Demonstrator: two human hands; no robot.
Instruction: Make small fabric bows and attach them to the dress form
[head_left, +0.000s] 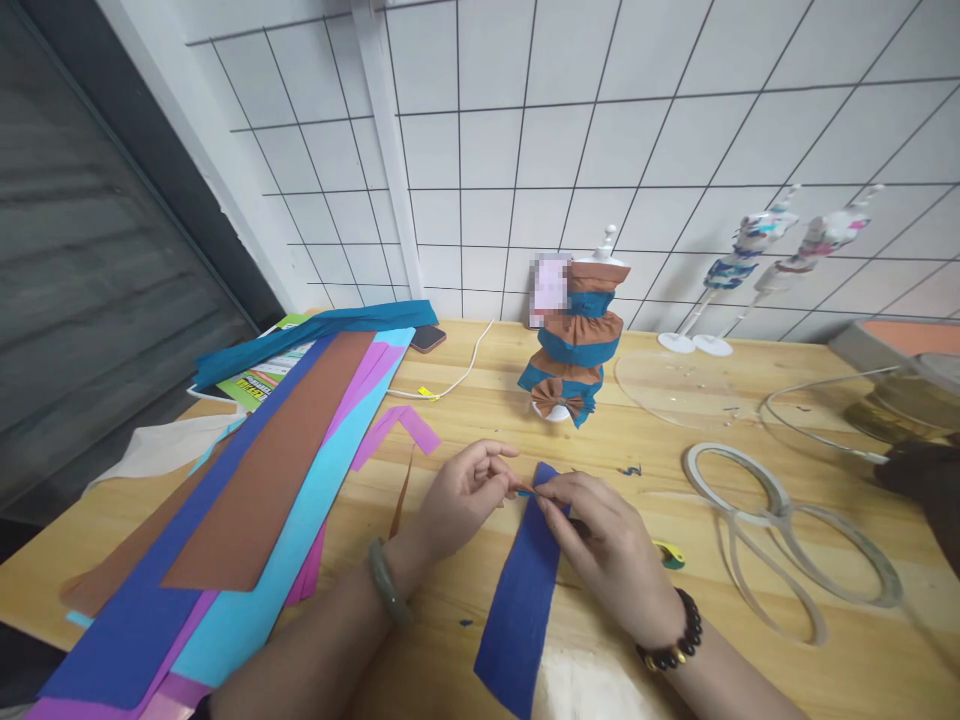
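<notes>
Wood tabletop [480,405] beneath the blue strip [517,610] meets white tiles [491,60].

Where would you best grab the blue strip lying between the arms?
Probably by a corner of its near end, coming from the person's side. The strip looks thin and flat, so pinching an edge should suit; that end lies uncovered, while the right hand overlaps the far end.
</notes>
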